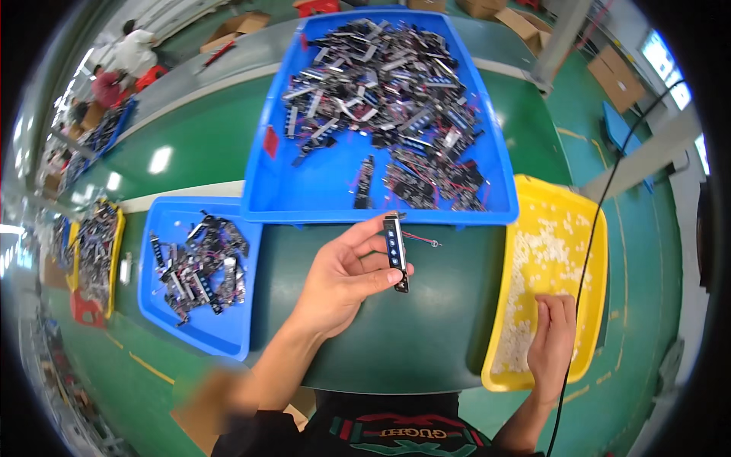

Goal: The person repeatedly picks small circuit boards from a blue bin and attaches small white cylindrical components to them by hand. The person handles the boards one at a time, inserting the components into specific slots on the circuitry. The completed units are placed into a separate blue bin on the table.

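My left hand (339,278) is raised over the green tabletop, its thumb and fingers closed on a slim black circuit module (394,251). The module stands nearly upright, with a row of blue-and-white squares on its face. A thin red wire with a small white connector (435,243) trails from it to the right. My right hand (552,346) is over the yellow tray (601,259), among many small white pieces (544,244). Its thumb and fingers are drawn together; whether a piece sits between them I cannot make out.
A large blue tray (304,183) heaped with similar modules stands at the far side. To the left sits a smaller blue tray (222,329) with more of them. A black cable (590,236) crosses in front of the yellow tray. Other people (135,49) are at the far left.
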`<state>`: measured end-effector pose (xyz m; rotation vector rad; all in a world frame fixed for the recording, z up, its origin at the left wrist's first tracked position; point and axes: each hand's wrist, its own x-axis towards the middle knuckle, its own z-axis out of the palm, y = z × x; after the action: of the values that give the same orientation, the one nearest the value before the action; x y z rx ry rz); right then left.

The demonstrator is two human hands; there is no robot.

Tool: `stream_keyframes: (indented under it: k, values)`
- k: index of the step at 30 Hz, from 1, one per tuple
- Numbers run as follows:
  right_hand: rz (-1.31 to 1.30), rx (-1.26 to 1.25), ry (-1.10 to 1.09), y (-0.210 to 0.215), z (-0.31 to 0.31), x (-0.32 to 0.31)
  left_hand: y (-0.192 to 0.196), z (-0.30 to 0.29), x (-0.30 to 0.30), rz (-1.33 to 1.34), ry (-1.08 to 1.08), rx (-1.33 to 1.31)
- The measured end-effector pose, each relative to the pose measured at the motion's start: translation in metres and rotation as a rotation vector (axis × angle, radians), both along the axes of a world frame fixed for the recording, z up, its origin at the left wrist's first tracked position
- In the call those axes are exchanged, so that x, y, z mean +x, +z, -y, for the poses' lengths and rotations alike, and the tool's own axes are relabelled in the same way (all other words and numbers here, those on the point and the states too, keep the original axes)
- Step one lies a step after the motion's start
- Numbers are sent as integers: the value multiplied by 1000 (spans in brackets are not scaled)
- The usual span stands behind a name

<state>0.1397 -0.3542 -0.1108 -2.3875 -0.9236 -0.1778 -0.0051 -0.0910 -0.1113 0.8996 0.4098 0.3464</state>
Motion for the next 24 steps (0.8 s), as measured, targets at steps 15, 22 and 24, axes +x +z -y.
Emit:
stream_keyframes:
  k: [15,22,24]
  values:
    - [-855,919,406,-1,-112,-68,-10,3,-14,29,6,102]
    - [-1088,1037,242,-30,-122,-68,-13,5,-12,62,23,95]
    - [-1093,1041,272,-31,-126,-68,-13,7,-13,63,40,101]
